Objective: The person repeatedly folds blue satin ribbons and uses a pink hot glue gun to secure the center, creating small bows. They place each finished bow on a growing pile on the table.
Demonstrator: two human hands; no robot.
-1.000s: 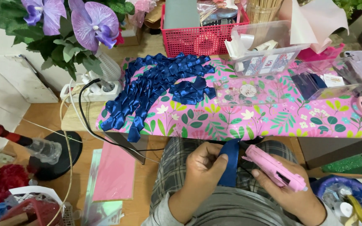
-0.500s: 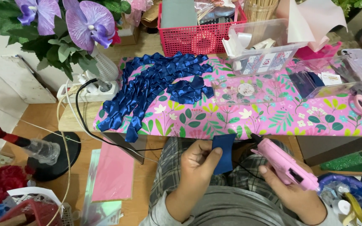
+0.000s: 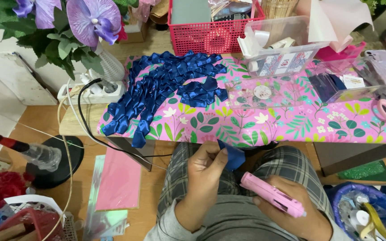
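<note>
blue ribbon piece [image 3: 234,156] pinched by left hand [image 3: 207,167], pink glue gun [image 3: 271,200] gripped in right hand [image 3: 291,209], nozzle up-left

We note satin sheen on folded blue ribbon piece [image 3: 233,156] pinched in left hand [image 3: 208,167]; same glossy cloth in ribbon pile [image 3: 166,89]. Glue gun [image 3: 271,201] in right hand [image 3: 291,214]: smooth pink plastic, slightly matt. We read table cover [image 3: 264,122] as glossy floral printed sheet. Basket [image 3: 211,38]: red plastic mesh. Storage boxes [image 3: 282,40]: clear glossy plastic. Trousers [image 3: 287,165]: soft matt plaid cloth. Floor [image 3: 86,178]: smooth wood. Pink sheet [image 3: 119,180]: matt paper.
</note>
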